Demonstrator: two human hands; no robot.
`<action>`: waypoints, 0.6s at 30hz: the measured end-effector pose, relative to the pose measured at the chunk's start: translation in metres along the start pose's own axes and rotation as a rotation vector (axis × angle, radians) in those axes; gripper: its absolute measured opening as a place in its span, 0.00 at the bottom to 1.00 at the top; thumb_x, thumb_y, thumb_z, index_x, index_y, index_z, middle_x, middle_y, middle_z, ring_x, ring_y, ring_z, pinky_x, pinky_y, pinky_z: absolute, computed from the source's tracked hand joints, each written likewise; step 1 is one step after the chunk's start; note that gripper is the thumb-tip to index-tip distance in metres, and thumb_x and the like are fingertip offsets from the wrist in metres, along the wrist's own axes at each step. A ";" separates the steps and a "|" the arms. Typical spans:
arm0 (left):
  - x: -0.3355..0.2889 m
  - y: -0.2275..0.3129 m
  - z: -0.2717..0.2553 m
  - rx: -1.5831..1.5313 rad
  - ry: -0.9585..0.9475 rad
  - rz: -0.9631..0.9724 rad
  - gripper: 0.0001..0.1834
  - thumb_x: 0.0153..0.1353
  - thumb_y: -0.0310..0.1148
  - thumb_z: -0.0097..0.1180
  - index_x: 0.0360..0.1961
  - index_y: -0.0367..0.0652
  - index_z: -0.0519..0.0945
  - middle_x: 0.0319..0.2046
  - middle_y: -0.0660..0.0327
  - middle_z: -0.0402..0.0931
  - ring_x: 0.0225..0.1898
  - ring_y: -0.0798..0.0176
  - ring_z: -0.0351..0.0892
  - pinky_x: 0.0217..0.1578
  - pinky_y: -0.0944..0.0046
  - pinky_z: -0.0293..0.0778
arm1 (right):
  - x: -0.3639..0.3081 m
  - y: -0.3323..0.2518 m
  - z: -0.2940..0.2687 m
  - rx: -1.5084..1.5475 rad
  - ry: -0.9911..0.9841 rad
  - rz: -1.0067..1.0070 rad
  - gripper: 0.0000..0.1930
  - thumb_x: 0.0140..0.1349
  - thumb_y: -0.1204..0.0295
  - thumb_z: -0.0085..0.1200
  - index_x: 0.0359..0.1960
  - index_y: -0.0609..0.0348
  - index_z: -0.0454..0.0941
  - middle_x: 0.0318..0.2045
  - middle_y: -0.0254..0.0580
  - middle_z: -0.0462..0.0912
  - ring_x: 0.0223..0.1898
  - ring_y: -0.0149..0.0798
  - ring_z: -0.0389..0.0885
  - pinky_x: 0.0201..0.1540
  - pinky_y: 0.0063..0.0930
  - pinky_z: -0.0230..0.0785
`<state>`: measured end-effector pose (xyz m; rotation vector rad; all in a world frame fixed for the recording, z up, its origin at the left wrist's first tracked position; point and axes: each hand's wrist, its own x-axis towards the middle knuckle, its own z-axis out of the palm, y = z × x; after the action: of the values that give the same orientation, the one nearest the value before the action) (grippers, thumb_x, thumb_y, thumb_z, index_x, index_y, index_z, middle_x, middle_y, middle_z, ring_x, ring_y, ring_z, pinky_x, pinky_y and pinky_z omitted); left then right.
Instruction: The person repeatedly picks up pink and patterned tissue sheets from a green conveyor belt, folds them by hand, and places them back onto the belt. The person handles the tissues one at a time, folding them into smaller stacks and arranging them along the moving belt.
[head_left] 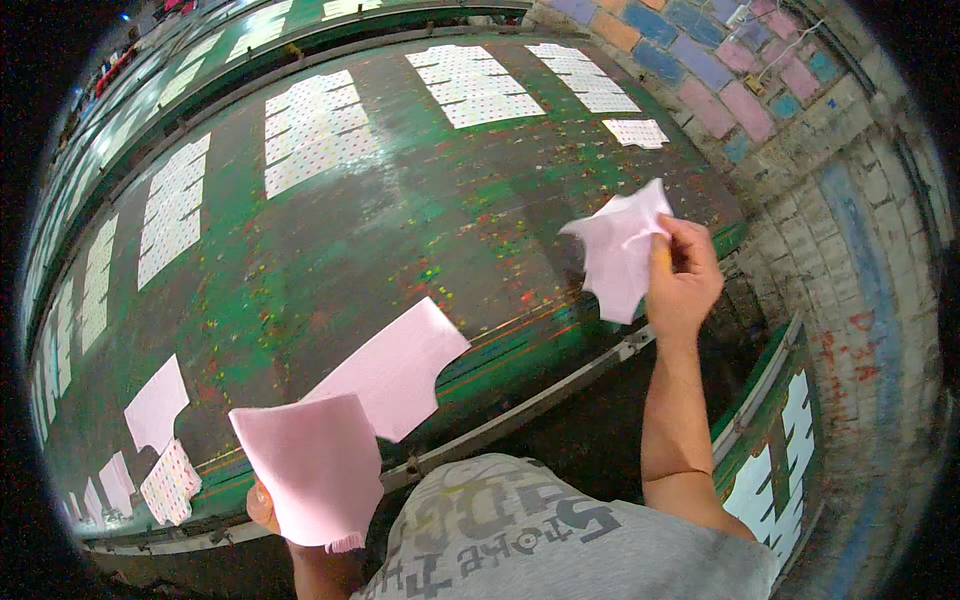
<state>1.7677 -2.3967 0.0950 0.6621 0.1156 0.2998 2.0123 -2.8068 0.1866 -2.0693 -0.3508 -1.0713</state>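
Note:
My right hand point(685, 275) pinches a small pale pink fabric piece point(620, 255) with curved cut edges. It hangs over the near right part of the long green table point(480, 220). Low on the left, my left hand point(263, 508) grips a larger pink fabric piece point(312, 465), which covers most of the fingers; layered edges show at its lower end. Just beyond that, a cut pink fabric panel point(395, 370) lies on the table by the near edge, partly hidden behind the held cloth. Further left rest another pink panel point(160, 405) and a dotted fabric piece point(171, 484).
White dotted fabric panels point(318, 130) lie in a row along the table's far side, with a small dotted piece point(635, 132) at the right end. A metal rail point(540, 405) edges the near side. A brick wall point(700, 70) and paved floor point(850, 300) lie to the right.

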 end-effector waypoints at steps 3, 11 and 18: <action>0.004 -0.025 0.029 0.014 0.019 0.023 0.28 0.63 0.39 0.64 0.59 0.32 0.76 0.53 0.48 0.82 0.51 0.51 0.85 0.55 0.50 0.81 | -0.007 0.036 0.014 -0.048 -0.173 -0.111 0.13 0.62 0.87 0.61 0.45 0.59 0.86 0.43 0.43 0.87 0.42 0.39 0.87 0.44 0.29 0.79; 0.019 -0.116 0.134 0.082 0.086 0.034 0.29 0.60 0.38 0.68 0.58 0.31 0.78 0.50 0.47 0.84 0.49 0.50 0.86 0.53 0.50 0.82 | -0.082 0.119 0.067 0.128 -0.867 -0.231 0.15 0.57 0.78 0.60 0.47 0.54 0.85 0.48 0.48 0.86 0.52 0.55 0.84 0.55 0.46 0.79; 0.039 -0.199 0.205 0.479 0.325 -0.039 0.24 0.59 0.29 0.74 0.55 0.34 0.80 0.45 0.59 0.86 0.44 0.64 0.85 0.49 0.62 0.81 | -0.065 0.105 0.014 0.663 -0.829 0.085 0.09 0.63 0.75 0.66 0.44 0.60 0.85 0.40 0.46 0.86 0.44 0.47 0.85 0.48 0.37 0.79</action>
<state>1.8923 -2.6535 0.1317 1.0809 0.5224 0.3442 2.0378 -2.8608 0.0777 -1.7749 -0.8754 0.0417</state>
